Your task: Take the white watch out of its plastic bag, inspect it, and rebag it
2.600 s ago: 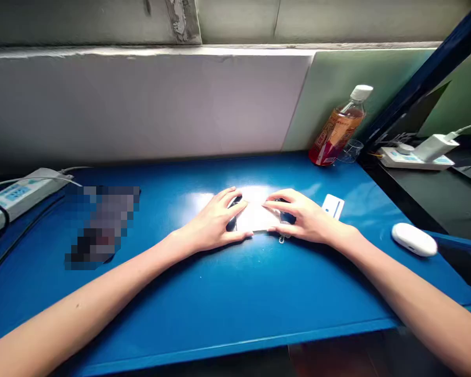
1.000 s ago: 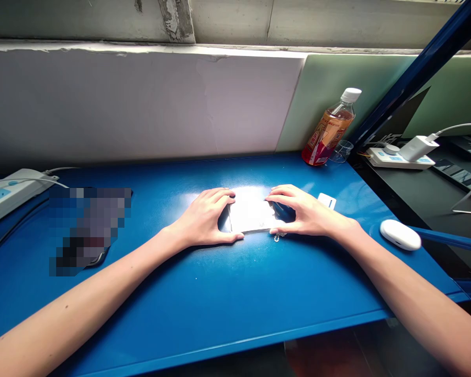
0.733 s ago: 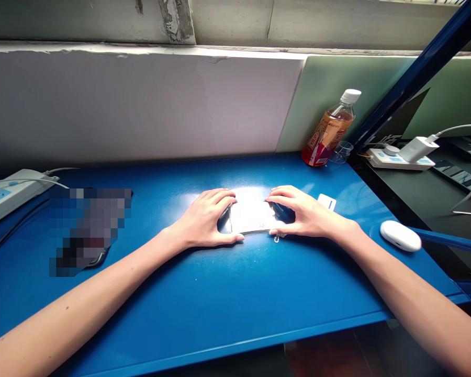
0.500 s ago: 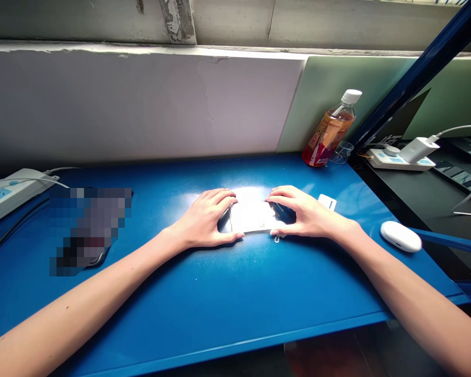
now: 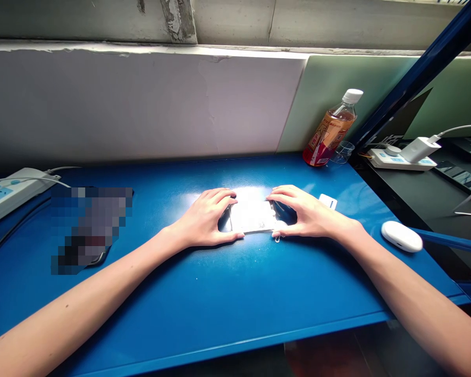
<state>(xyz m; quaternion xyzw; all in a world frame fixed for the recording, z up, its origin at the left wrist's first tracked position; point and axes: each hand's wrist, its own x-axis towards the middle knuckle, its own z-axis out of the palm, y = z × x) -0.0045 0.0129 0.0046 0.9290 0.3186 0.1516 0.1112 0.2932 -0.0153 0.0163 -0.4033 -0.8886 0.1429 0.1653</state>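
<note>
A flat, glossy rectangular device (image 5: 252, 217), like a phone lying sideways, rests on the blue table (image 5: 227, 293) and glares white in the light. My left hand (image 5: 208, 220) grips its left end, thumb along the near edge and fingers curled over the far edge. My right hand (image 5: 304, 214) holds the right end the same way. A small shiny bit (image 5: 277, 239) lies just under my right thumb.
A small white card (image 5: 327, 201) lies right of my hand, a white oval case (image 5: 401, 236) further right. A bottle of amber drink (image 5: 329, 132) leans in the back corner. Power strips sit at far left (image 5: 8, 191) and right (image 5: 400, 158). A blurred dark object (image 5: 88, 230) lies left.
Both hands stay on the ends of the device; since 2.6 s ago my view shifted slightly and the fingers settled closer round its ends. Almost nothing moved in the last second.
</note>
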